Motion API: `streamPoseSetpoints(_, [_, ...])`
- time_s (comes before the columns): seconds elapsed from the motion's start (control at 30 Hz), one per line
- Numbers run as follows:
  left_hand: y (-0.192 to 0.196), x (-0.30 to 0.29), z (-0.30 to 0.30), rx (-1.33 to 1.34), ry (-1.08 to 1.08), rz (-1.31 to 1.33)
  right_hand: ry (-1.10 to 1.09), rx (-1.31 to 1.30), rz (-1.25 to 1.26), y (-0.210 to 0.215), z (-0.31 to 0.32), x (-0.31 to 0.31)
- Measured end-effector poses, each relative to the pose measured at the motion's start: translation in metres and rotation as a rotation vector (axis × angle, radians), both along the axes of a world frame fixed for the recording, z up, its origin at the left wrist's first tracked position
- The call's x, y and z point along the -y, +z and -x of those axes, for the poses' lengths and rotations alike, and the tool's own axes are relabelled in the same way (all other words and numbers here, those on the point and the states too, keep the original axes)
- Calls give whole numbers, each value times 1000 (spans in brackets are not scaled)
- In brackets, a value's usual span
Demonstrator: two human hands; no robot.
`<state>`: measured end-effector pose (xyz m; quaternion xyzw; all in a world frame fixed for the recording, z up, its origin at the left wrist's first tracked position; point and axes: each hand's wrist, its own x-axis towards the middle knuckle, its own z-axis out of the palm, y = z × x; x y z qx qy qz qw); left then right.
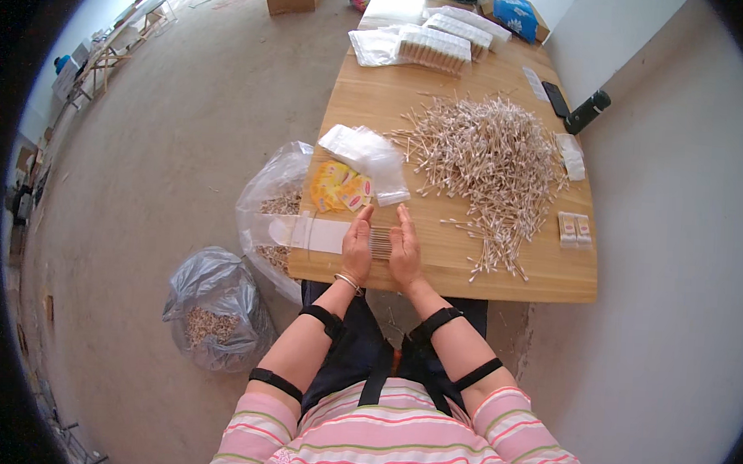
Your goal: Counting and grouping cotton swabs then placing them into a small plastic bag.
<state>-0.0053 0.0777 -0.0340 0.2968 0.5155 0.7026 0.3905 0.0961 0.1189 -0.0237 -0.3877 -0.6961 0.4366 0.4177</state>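
Observation:
Near the table's front edge, a row of cotton swabs point(380, 242) lies side by side between my hands. My left hand point(356, 250) stands on edge at the row's left end, fingers stretched forward. Opposite it, my right hand point(405, 249) stands at the right end, also with fingers stretched out. Both palms face inward and seem to touch the swab ends; the contact itself is hidden. A flat white strip point(328, 236) runs leftward from my left hand. Clear plastic sleeves point(367, 154) and yellow printed cards point(333, 186) lie just beyond my fingertips.
A large heap of loose cotton swabs point(485, 154) covers the table's point(445, 274) right middle. Filled swab packs point(434, 49) lie farther back. Two small packs point(574, 230), a phone point(554, 99) and a dark bottle point(588, 111) sit rightward. Swab-filled bags point(216, 308) stand left.

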Motion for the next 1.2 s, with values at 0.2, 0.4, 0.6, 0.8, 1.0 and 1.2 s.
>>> streamPoseSetpoints(0.2, [-8,5,7,-33,-13,23,199,823,-358,7,-21,15])
streamPoseSetpoints(0.4, [-2,5,4,-27,-51,31,237,969,-444,16,-25,26])
streamPoseSetpoints(0.6, [9,33,9,-329,-15,97,249,980,-442,18,-25,28])
streamPoseSetpoints(0.8, [36,74,3,-1193,-210,224,247,1117,-510,17,-27,25])
streamPoseSetpoints(1.0, [28,82,4,-1389,-252,202,247,986,-494,14,-26,26])
streamPoseSetpoints(1.2, [28,81,2,-1424,-242,182,253,1008,-510,15,-28,26])
